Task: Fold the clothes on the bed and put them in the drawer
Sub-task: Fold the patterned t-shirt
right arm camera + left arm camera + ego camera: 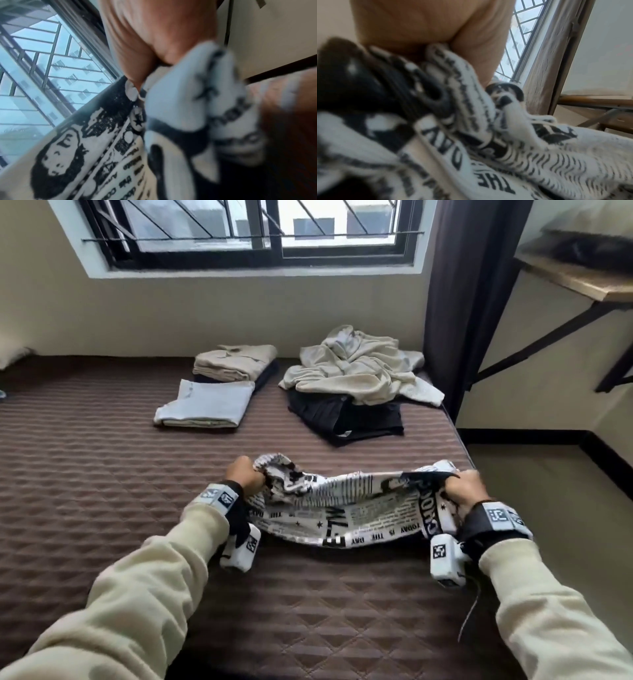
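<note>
A black-and-white newspaper-print garment [346, 508] hangs stretched between my two hands just above the brown quilted bed [102, 481]. My left hand [245, 477] grips its bunched left end; the same cloth [488, 135] fills the left wrist view under my left hand [428, 27]. My right hand [464, 487] grips the right end, with the print [106, 155] bunched under my right hand [154, 40] in the right wrist view. Farther back lie a folded beige stack [236, 362], a folded white garment [209, 405], and an unfolded cream garment [359, 368] over black clothes [346, 419].
The window [253, 231] and wall stand behind the bed. A dark curtain [469, 302] hangs at the bed's right far corner. A wooden wall shelf [579, 278] juts out at the right, above bare floor [548, 491]. No drawer is in view.
</note>
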`<act>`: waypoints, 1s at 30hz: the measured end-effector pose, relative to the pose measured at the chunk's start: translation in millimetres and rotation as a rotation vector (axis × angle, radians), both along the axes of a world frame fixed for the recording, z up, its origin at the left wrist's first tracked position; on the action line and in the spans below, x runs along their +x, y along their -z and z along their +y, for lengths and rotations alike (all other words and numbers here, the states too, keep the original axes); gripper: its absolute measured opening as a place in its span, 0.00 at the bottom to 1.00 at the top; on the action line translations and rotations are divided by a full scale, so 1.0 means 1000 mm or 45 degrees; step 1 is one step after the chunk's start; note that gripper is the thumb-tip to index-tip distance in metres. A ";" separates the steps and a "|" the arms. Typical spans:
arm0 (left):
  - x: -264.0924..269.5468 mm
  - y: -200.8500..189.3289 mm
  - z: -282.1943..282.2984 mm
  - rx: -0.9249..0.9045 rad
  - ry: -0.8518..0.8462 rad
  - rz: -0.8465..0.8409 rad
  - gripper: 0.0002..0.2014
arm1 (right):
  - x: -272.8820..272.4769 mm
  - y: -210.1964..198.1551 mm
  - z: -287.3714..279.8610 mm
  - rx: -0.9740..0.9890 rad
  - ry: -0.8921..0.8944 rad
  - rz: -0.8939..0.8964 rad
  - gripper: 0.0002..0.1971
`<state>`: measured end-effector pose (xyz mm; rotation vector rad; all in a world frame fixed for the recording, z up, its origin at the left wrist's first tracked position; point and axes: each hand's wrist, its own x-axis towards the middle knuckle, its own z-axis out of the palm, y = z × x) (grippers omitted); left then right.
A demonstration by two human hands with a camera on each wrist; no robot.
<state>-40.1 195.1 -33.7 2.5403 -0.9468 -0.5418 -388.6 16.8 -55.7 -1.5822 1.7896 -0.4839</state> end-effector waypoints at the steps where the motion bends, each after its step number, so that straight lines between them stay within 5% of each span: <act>1: 0.009 -0.014 -0.010 -0.126 0.016 0.037 0.11 | 0.001 -0.008 -0.014 -0.021 0.039 -0.095 0.24; 3: 0.027 -0.048 -0.034 -0.328 0.001 0.009 0.05 | 0.009 -0.036 -0.041 -0.064 0.062 -0.256 0.17; 7: 0.050 -0.126 -0.079 -0.757 0.006 -0.171 0.10 | 0.032 -0.099 -0.097 -0.347 -0.011 -0.396 0.17; 11: 0.061 -0.161 -0.088 -0.710 0.072 -0.195 0.09 | 0.037 -0.124 -0.114 -0.697 -0.207 0.018 0.20; 15: 0.089 -0.119 -0.065 -0.678 0.345 -0.154 0.18 | 0.015 -0.099 -0.099 -0.727 -0.461 0.259 0.18; 21: 0.070 -0.043 0.008 -0.171 0.652 0.088 0.09 | -0.032 -0.037 -0.030 -0.512 -0.787 0.315 0.23; 24: 0.058 -0.018 0.035 0.164 0.918 0.064 0.35 | -0.054 -0.023 0.016 -0.325 -0.887 0.398 0.24; 26: 0.049 -0.007 0.047 0.320 1.047 0.059 0.44 | -0.072 -0.009 0.035 -0.245 -0.928 0.452 0.24; 30: 0.048 0.012 0.068 0.523 1.132 -0.008 0.23 | -0.110 0.018 0.051 -0.237 -0.953 0.644 0.29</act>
